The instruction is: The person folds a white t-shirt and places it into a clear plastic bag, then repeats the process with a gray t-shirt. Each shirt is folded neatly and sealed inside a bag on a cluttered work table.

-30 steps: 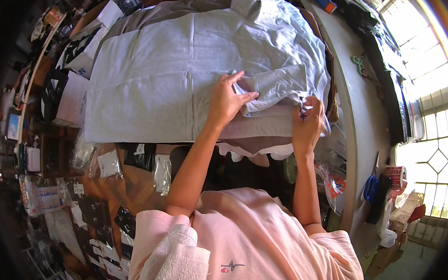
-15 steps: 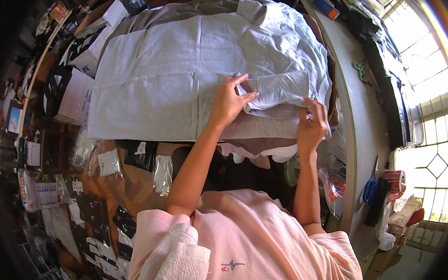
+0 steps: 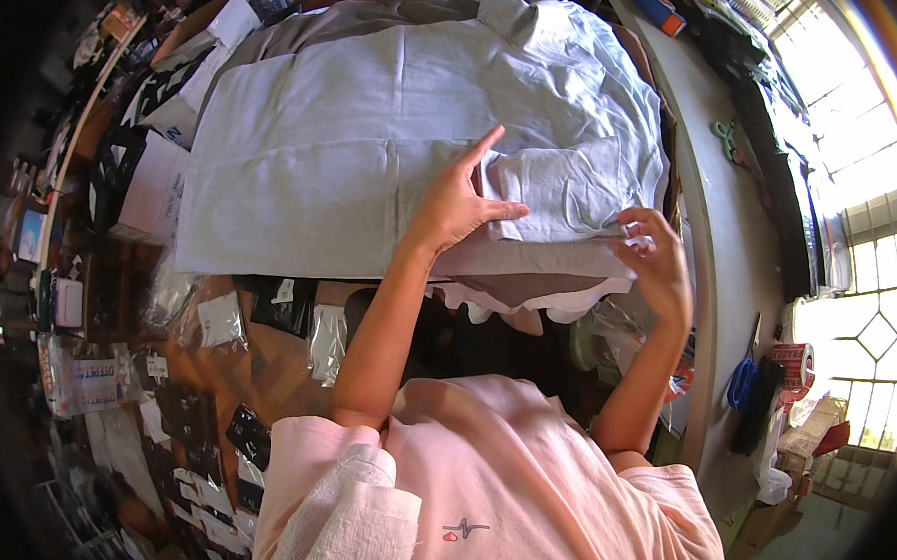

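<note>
left hand flat on grey shirt, right hand pinching sleeve

This looks like a small garment workshop or clothing packing room. A stack of folded pale shirts lies on a long counter, with green-handled scissors and blue-handled scissors on it, beside a red-printed tape roll. Clear plastic bags and dark packaged items litter the floor, and white cardboard boxes stand at the left.
</note>
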`<state>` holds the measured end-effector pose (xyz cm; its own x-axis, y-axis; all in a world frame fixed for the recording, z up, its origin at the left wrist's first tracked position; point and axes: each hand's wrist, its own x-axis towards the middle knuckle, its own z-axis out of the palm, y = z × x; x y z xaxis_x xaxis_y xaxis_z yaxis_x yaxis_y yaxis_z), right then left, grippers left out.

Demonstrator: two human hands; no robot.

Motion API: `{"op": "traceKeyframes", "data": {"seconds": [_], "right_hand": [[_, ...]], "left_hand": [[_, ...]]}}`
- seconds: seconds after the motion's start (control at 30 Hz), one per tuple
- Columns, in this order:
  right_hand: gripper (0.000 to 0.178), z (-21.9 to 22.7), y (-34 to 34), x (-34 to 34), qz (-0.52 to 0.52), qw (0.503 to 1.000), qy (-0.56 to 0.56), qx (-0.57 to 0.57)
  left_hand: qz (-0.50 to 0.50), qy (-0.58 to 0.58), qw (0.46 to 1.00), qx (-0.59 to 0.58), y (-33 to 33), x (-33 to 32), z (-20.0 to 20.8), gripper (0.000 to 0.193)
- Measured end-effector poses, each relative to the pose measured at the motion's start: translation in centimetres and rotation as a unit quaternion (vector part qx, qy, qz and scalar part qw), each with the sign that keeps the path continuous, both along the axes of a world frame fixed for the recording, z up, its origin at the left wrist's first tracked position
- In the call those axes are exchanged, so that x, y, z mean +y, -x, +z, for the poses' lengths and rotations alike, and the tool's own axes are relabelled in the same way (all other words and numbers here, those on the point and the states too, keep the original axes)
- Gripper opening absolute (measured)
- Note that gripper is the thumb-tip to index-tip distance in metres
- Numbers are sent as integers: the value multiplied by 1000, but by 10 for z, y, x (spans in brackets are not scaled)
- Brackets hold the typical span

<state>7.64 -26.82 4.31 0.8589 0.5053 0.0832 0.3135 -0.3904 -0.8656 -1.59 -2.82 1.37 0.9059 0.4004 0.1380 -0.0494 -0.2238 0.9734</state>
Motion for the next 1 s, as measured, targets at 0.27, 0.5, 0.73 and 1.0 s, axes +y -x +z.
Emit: {"op": "traceKeyframes", "data": {"seconds": [0.27, 0.5, 0.73, 1.0], "right_hand": [[48, -6, -64, 63, -105, 974, 161, -119], [23, -11, -54, 76, -193, 968, 86, -133], [32, -8, -58, 51, -130, 983, 98, -87], [30, -14, -49, 53, -189, 953, 170, -164]], "left_hand": [[85, 41, 994, 62, -9, -10, 2, 46], [109, 163, 979, -51, -10, -10, -17, 52], [-7, 127, 991, 36, 1, -5, 7, 87], [18, -6, 998, 61, 9, -12, 11, 94]]}}
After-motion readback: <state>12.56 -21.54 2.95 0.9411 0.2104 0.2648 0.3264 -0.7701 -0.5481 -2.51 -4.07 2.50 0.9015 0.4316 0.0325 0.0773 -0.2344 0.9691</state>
